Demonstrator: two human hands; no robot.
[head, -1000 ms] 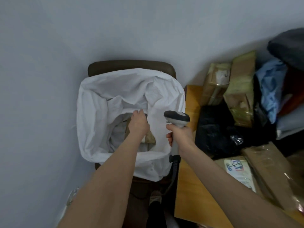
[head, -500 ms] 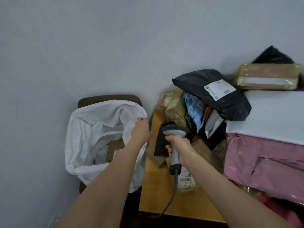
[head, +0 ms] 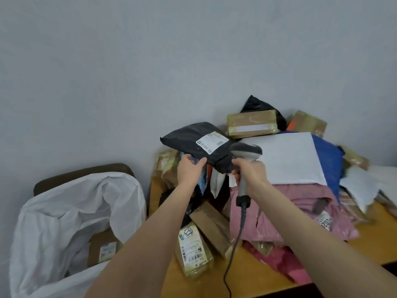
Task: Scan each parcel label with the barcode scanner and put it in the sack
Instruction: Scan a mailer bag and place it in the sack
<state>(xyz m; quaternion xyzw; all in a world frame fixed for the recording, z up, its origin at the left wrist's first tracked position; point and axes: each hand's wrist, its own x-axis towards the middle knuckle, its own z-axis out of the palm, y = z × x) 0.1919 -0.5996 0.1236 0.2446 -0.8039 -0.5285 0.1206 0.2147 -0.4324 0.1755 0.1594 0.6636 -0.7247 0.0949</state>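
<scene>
The pink bag point(head: 300, 222), right of centre, has a white label point(head: 324, 221) with large dark digits that look like 020; the rest is cut off. The labels on the black bag point(head: 189, 136), on the taped box point(head: 194, 252) at lower centre and on the box point(head: 103, 247) in the sack point(head: 64, 211) have barcodes and print too small to read.

Frame centre: the left hand point(head: 190, 169), fingers spread, touches the lower edge of a black plastic mailer bag point(head: 189, 136); the right hand point(head: 249, 174) grips a grey handheld barcode scanner point(head: 246, 150). Lower left: an open white sack point(head: 75, 211).
</scene>
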